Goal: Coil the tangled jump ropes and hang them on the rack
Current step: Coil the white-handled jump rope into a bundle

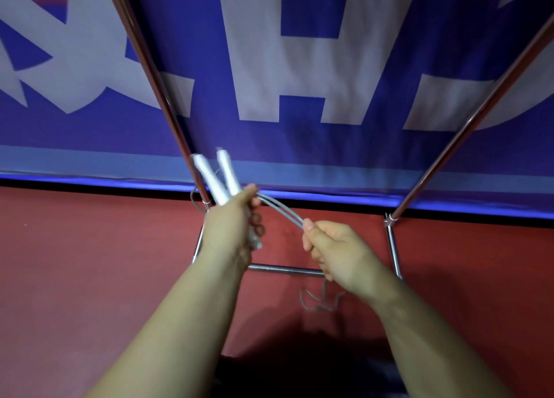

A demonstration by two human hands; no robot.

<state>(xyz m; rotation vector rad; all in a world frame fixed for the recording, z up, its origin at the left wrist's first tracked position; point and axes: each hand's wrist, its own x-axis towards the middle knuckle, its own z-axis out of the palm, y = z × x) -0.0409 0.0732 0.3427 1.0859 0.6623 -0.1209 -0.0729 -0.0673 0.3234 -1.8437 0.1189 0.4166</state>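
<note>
My left hand (232,224) grips two white jump rope handles (215,182), which stick up and to the left, slightly blurred. From that fist a doubled grey rope (280,210) runs right and down to my right hand (332,247), which holds it in a closed fist. Below the right hand the rope hangs down and ends in a loose tangle (319,300) on the red floor. Ahead stands the metal rack (392,247); its base bars lie on the floor and two slanted poles rise from them.
A blue banner (299,68) with large pale letters hangs behind the rack. The red floor (90,247) spreads left and right. A dark shape (299,367) fills the bottom centre between my forearms. The rack's poles (159,83) lean outward.
</note>
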